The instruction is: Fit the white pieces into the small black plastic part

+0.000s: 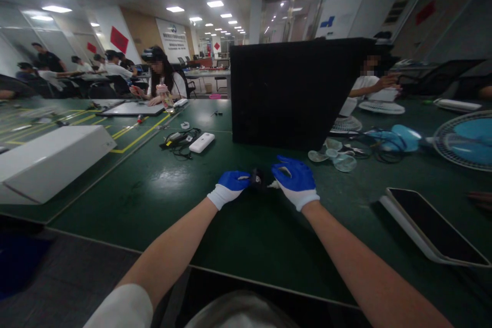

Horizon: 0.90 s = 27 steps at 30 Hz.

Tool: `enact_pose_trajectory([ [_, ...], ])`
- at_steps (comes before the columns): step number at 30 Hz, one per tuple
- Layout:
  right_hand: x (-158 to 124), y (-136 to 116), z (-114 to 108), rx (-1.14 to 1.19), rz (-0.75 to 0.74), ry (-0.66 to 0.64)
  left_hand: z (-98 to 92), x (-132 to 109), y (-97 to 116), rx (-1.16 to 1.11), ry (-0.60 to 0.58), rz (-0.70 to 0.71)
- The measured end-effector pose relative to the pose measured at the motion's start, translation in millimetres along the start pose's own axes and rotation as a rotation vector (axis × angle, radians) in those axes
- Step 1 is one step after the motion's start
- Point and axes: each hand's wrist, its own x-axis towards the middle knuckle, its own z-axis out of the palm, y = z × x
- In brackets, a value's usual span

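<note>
Both my hands wear blue and white gloves and are over the green table [172, 210], in front of a large black box [284, 95]. My left hand [232, 182] is closed on a small black part [257, 179] with a light spot on its face. Just right of that part, my right hand [294, 177] has its thumb and fingers curved with a gap between them. A small pale piece [273, 184] lies at its lower fingertips; whether it is gripped is too small to tell.
A white power bank [202, 142] and black cables [180, 141] lie ahead left, a long white box [54, 161] far left. Clear fan blades [334, 155], a blue fan [467, 138] and a phone-like device [434, 223] are right. People sit beyond the table.
</note>
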Motion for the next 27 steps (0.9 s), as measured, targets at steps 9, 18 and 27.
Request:
enact_pose_trajectory([
  [9,-3,-4,-11,-0.297,-0.234,-0.391,-9.4,4,-9,-0.086,0.12,-0.142],
  [18,7,-3,20,-0.559,0.027,-0.505,-6.7,5,-11,-0.094,0.108,-0.151],
  [27,8,17,-10,-0.286,0.061,-0.253,-7.4,3,-6,0.032,0.021,-0.098],
])
